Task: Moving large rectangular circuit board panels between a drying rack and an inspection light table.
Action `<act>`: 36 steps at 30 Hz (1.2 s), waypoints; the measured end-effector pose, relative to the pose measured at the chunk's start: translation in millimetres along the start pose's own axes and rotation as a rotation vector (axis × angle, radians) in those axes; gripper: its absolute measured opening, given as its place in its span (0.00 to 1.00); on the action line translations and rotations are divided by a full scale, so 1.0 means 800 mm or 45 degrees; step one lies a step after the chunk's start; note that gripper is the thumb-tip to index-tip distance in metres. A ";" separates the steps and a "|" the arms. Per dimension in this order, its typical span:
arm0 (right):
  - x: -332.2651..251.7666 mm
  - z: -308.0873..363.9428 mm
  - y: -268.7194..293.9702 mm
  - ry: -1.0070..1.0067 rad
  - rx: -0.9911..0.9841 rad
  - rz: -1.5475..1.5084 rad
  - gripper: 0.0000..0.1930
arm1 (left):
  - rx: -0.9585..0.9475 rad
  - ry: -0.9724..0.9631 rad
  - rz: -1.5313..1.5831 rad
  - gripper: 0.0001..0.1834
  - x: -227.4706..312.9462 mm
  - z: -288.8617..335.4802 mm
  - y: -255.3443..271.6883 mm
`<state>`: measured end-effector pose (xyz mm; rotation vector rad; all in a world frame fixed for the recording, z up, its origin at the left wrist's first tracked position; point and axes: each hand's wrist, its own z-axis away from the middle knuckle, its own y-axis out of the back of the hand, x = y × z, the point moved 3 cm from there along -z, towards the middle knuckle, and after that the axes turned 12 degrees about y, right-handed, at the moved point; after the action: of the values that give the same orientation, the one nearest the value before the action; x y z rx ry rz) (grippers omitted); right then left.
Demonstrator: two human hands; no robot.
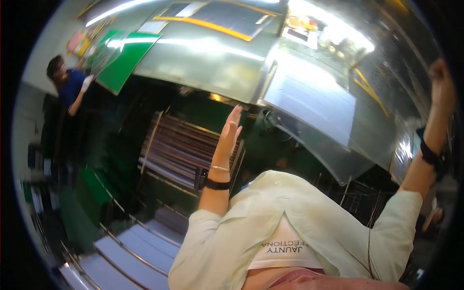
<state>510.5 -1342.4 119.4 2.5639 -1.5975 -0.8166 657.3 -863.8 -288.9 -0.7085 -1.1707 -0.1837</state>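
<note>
Your left hand [230, 129] is raised in front of you with the palm flat and the fingers [235, 116] stretched out straight, released and grasping nothing. It sits close under the near edge of a big shiny metal sheet [212, 58] that fills the upper middle of the view; whether the fingertips touch that edge cannot be told. A dark wristband [216, 184] and a thin bracelet [219, 168] circle that wrist, and the pale sleeve [212, 241] of your shirt covers the arm below.

Your right hand [441, 79] is lifted high at the far right, up against the shiny sheet where it curves away at the rim of the view. The hand is blurred and small there, so you cannot tell whether its fingers are clenched or loose, or whether they grip the sheet. A dark band [430, 155] wraps that forearm.

Behind your left hand stands a rack of dark flat panels [186, 145], stacked in layers. At the lower left, pale grey panels [140, 251] lie side by side between thin metal rails. To the far left, another person in a blue top [71, 87] stands with a gloved hand on a green board [126, 60] that leans beside the metal sheet. Your hands are well apart from that person's.
</note>
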 end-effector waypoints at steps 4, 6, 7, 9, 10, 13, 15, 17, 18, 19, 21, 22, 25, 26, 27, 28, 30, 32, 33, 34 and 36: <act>0.011 0.038 -0.020 -0.148 0.015 -0.184 0.18 | -0.453 -0.039 -0.103 0.43 0.050 -0.054 -0.094; 0.018 0.053 -0.018 -0.176 0.040 -0.127 0.17 | -0.684 0.226 -0.353 0.29 0.024 -0.086 -0.114; 0.026 0.062 -0.012 -0.177 0.077 -0.024 0.17 | -0.537 0.222 -0.473 0.14 0.018 -0.094 -0.128; 0.064 0.089 -0.011 -0.264 0.123 -0.046 0.15 | -0.454 0.369 -0.507 0.11 -0.005 -0.096 -0.142; 0.073 0.098 -0.004 -0.248 0.153 -0.023 0.15 | -0.457 0.374 -0.528 0.11 -0.016 -0.100 -0.148; 0.105 0.118 0.010 -0.320 0.071 -0.100 0.15 | -0.475 0.415 -0.503 0.10 -0.050 -0.112 -0.168; 0.124 0.124 0.025 -0.300 0.070 -0.125 0.15 | -0.516 0.554 -0.311 0.11 -0.063 -0.119 -0.187; 0.142 0.128 0.034 -0.316 0.077 -0.149 0.15 | -0.480 0.596 -0.347 0.11 -0.064 -0.123 -0.202; 0.153 0.127 0.038 -0.316 0.078 -0.178 0.14 | -0.439 0.621 -0.378 0.11 -0.063 -0.128 -0.208; 0.164 0.129 0.043 -0.325 0.084 -0.175 0.14 | -0.421 0.619 -0.382 0.10 -0.068 -0.134 -0.211; 0.189 0.137 0.047 -0.356 0.015 -0.191 0.15 | -0.409 0.628 -0.389 0.10 -0.077 -0.145 -0.215; 0.200 0.138 0.049 -0.372 0.010 -0.201 0.15 | -0.395 0.628 -0.390 0.10 -0.081 -0.147 -0.217; 0.220 0.140 0.052 -0.409 -0.041 -0.162 0.15 | -0.284 0.701 -0.429 0.11 -0.087 -0.160 -0.228; 0.224 0.140 0.051 -0.427 -0.058 -0.184 0.15 | -0.255 0.717 -0.422 0.11 -0.094 -0.161 -0.231; 0.228 0.139 0.053 -0.381 -0.100 -0.187 0.14 | -0.400 0.724 -0.464 0.10 -0.103 -0.162 -0.240; 0.231 0.133 0.051 -0.333 -0.139 -0.191 0.14 | -0.545 0.725 -0.506 0.10 -0.109 -0.162 -0.249; 0.233 0.116 0.041 -0.343 -0.208 -0.215 0.13 | -0.643 0.809 -0.533 0.13 -0.117 -0.160 -0.269; 0.223 0.090 0.007 -0.155 -0.437 -0.239 0.15 | -0.641 0.869 -0.234 0.20 -0.108 -0.165 -0.300; 0.221 0.073 -0.016 -0.163 -0.449 -0.260 0.15 | -0.624 0.894 -0.165 0.23 -0.102 -0.175 -0.307; 0.211 0.058 -0.039 -0.029 -0.592 -0.201 0.15 | -0.631 0.927 -0.100 0.25 -0.100 -0.188 -0.316; 0.178 0.051 -0.085 0.085 -0.744 -0.155 0.15 | -0.586 0.826 -0.061 0.22 -0.102 -0.207 -0.322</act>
<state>598.4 -1418.8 5.6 2.2416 -0.9925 -1.0097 628.8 -1179.5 -288.9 -0.9298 -0.5193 -0.6852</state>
